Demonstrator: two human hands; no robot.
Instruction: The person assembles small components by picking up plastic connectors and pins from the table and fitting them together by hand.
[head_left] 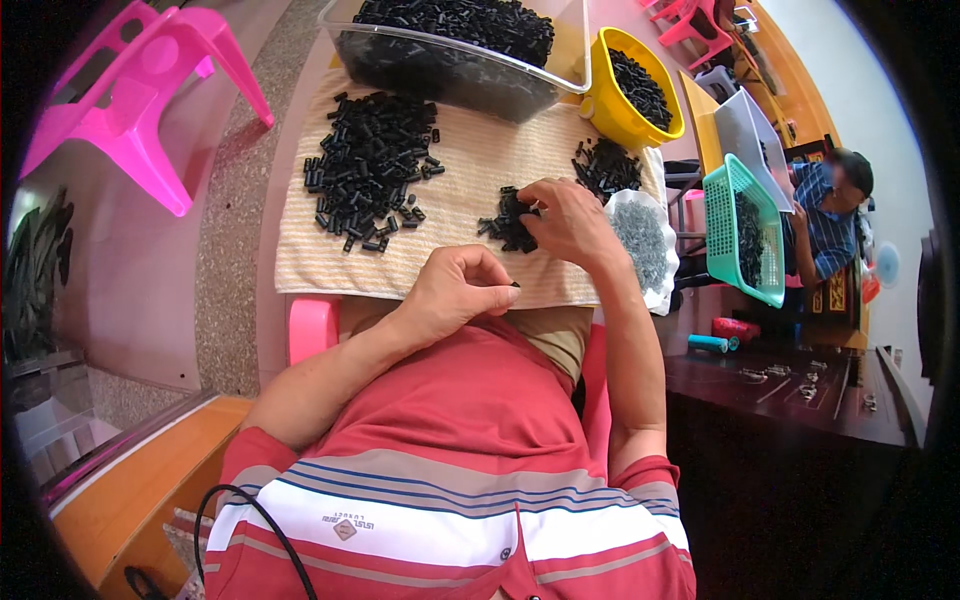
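Note:
My left hand [455, 288] is at the near edge of the towel, its thumb and forefinger pinching a small black plastic piece [515, 285]. Most of that piece is hidden by the fingertips. To its right, my right hand [572, 222] reaches over a small heap of black plastic pieces [508, 225], fingers bent and apart, tips touching the heap. A larger pile of short black tube-like pieces [365, 165] lies at the left of the towel. Beyond my right hand are a heap of thinner black pieces [607, 168] and a white scalloped tray [667, 298] of small clear or silvery parts.
The striped towel [460, 150] covers the table. At its far side stand a clear plastic bin [575, 75] and a yellow tub [600, 95], both with black pieces. A green basket [765, 285] is at right, near another seated person [835, 220]. A pink stool [150, 100] stands left.

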